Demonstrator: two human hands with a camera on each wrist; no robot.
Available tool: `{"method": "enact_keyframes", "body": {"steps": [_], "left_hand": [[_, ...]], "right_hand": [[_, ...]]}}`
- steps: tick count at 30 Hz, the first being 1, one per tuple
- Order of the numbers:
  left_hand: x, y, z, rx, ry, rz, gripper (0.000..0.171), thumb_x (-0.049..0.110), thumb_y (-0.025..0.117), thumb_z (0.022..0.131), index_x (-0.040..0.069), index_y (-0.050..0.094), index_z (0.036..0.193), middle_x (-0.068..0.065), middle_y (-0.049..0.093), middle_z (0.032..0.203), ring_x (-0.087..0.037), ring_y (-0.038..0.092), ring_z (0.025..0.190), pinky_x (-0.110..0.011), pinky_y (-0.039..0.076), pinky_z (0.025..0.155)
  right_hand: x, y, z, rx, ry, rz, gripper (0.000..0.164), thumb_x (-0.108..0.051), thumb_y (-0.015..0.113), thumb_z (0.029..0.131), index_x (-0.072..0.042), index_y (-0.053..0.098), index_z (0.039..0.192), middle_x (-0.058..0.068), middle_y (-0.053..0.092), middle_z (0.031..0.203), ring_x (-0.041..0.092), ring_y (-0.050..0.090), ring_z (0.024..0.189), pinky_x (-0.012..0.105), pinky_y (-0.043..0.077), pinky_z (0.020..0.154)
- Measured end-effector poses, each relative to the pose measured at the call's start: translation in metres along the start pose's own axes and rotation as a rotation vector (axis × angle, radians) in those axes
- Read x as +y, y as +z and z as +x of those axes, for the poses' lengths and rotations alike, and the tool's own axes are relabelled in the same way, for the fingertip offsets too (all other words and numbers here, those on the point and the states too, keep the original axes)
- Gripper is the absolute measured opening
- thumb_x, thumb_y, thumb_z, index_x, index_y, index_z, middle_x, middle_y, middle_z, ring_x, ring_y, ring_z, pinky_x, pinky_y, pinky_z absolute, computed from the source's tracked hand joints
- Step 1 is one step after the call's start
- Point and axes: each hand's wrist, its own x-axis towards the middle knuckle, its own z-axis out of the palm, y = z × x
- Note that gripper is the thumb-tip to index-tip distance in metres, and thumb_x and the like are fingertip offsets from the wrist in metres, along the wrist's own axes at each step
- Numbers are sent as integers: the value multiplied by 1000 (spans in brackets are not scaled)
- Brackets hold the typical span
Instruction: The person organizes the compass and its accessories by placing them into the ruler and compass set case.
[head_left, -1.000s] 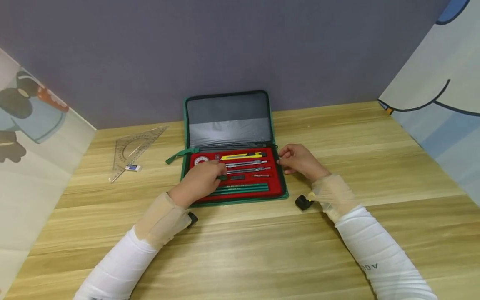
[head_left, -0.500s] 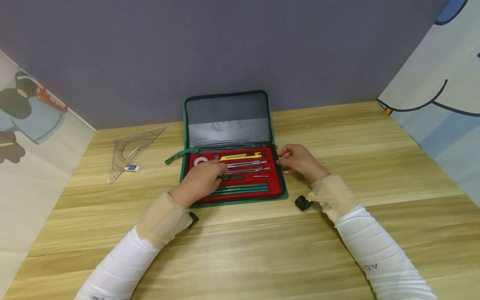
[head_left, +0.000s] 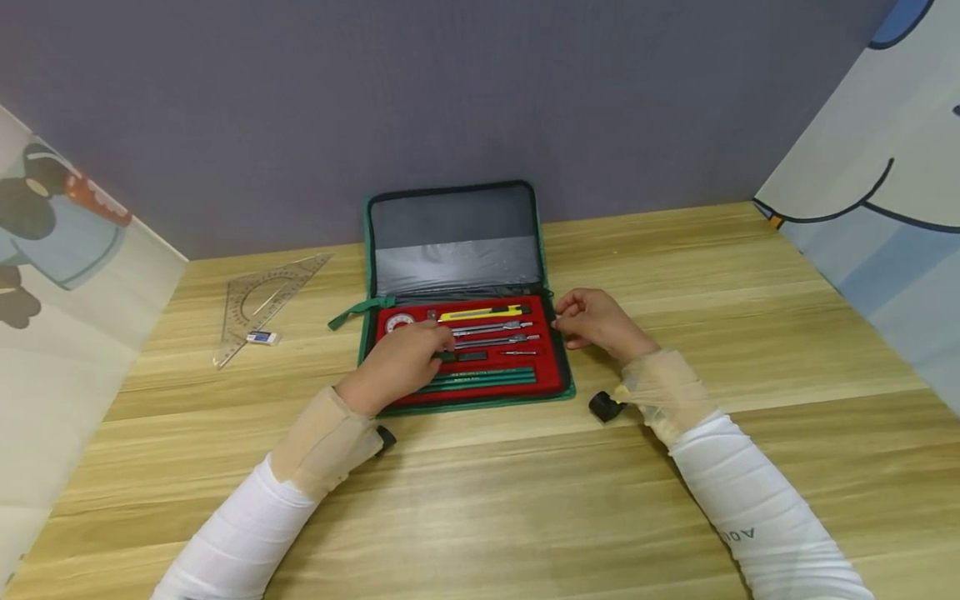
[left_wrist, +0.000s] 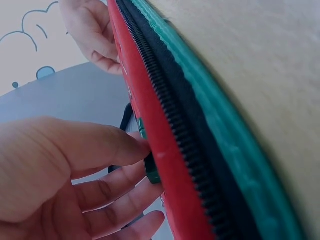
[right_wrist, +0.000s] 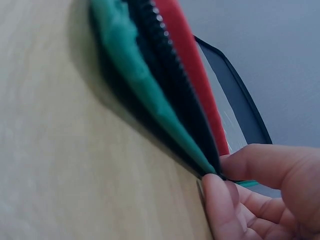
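A green zip case [head_left: 457,218] lies unfolded at the back of the table, its red insert [head_left: 551,379] holding drawing tools. My left hand [head_left: 401,360] reaches over the insert's left part. In the left wrist view its thumb and fingers pinch a small dark green block [left_wrist: 152,170] at the insert, partly covered by the fingertips. My right hand [head_left: 600,323] is at the case's right side. There, in the right wrist view, thumb and forefinger pinch the zipped edge [right_wrist: 165,112]. Near the left hand are two compasses [head_left: 495,340] and several green pencils [head_left: 480,379].
A yellow utility knife [head_left: 480,314] and a white round dial [head_left: 399,322] sit in the insert. Left of the case, a clear set square [head_left: 242,304] and a white-and-blue eraser [head_left: 262,337] lie on the wooden table [head_left: 480,500]. A grey wall [head_left: 465,92] stands close behind.
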Motion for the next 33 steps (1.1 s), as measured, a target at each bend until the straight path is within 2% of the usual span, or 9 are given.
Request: {"method": "enact_keyframes", "body": {"steps": [7,26,29,33], "left_hand": [[-1,1,0,-1,6,-9,28,-6,56,77,7,62,101,-5,61,99,-18,56,83,-30,47,70],[-1,2,-1,21,4,3,27,-5,57,76,7,63,100,-5,60,96,-16,55,78,-28,46,66],[-2,2,-1,18,0,7,28,-5,57,76,8,63,100,-5,60,97,-17,56,80,-29,47,64],[-6,1,-3,27,-11,9,27,-3,57,77,11,63,100,-4,62,101,-21,57,94,-33,49,65]], "right_hand": [[0,0,0,1,5,-2,27,-4,60,82,4,47,105,13,50,87,18,55,69,28,51,57],[-2,1,-3,2,-24,21,26,-3,60,81,5,48,103,12,49,84,15,54,65,27,51,54],[-2,1,-2,1,-21,20,26,-3,60,81,5,48,103,12,49,84,16,54,66,27,51,54],[-2,1,-2,2,-18,21,26,-3,60,81,5,48,104,13,49,84,16,54,66,27,51,54]]}}
